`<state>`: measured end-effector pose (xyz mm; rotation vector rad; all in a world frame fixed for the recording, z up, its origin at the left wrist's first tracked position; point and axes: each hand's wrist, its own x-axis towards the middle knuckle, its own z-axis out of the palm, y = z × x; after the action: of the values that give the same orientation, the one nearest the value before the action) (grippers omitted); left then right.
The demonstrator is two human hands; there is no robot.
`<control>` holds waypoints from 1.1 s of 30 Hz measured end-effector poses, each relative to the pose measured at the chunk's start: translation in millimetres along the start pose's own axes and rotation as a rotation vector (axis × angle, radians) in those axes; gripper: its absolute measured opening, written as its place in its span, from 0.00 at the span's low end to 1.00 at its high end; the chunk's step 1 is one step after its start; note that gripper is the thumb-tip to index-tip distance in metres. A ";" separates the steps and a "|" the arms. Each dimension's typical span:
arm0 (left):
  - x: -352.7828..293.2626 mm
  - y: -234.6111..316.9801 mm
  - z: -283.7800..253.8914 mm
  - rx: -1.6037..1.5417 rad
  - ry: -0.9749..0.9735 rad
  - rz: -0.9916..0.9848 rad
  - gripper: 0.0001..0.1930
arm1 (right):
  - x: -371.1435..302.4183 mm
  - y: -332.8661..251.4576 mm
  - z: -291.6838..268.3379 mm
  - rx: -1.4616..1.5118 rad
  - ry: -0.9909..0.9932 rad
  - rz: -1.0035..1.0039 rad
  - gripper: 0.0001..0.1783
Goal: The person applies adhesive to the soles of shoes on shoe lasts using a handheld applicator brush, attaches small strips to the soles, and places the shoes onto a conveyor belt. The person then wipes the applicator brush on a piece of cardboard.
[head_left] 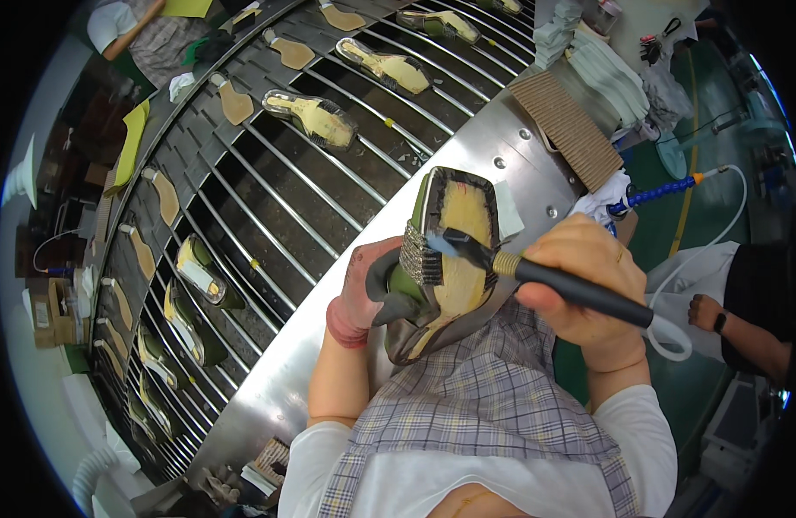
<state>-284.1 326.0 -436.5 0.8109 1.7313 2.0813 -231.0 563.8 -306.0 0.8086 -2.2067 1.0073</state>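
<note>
Gloved left hand [363,289] curled round one dark green shoe [465,211], fingers spread only as far as its side demands; bare right hand [592,272] closed round the handle of one black brush [579,294], a pale hose [670,325] trailing from its butt; and the shoe sits bottom up between them, just off the near side of the rod conveyor [186,129]! Brush head against the bottom's left margin, as best I can see; looks to me like a coating step, glue or primer perhaps; next move, I'd judge, calls for a steady left grip and a light sweep along the rim, keeping clear of the green upper. Now the count; one shoe in hand, one brush at work; four lasted shoes [329,128] on the conveyor's right-hand stretch, the last cut off by the view; at least four more green shoes [206,269] bunched on its left-hand stretch; at least eight flat sole pieces [236,104] along its far side; one ribbed brown pad [569,129] beside its near edge.
</note>
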 end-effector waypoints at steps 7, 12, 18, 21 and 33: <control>-1.1 3.2 -0.5 -0.071 0.007 -0.035 0.33 | 2.6 3.2 1.4 0.059 0.002 0.090 0.15; -1.3 5.4 -3.5 -0.004 0.006 -0.061 0.39 | 4.0 5.4 -1.7 0.194 -0.064 0.110 0.14; -1.7 2.7 -2.9 0.014 0.026 -0.046 0.41 | 5.6 9.3 2.8 0.135 -0.044 0.109 0.13; -0.8 3.6 -1.6 0.003 0.050 -0.063 0.41 | 5.4 5.4 0.5 0.254 -0.125 0.137 0.12; 2.3 15.9 -2.3 0.139 0.074 -0.124 0.42 | 6.8 14.3 9.4 0.197 -0.038 0.066 0.15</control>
<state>-285.5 321.9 -420.8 0.6524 1.9311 1.9506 -248.0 561.9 -312.8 0.8516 -2.2026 1.2673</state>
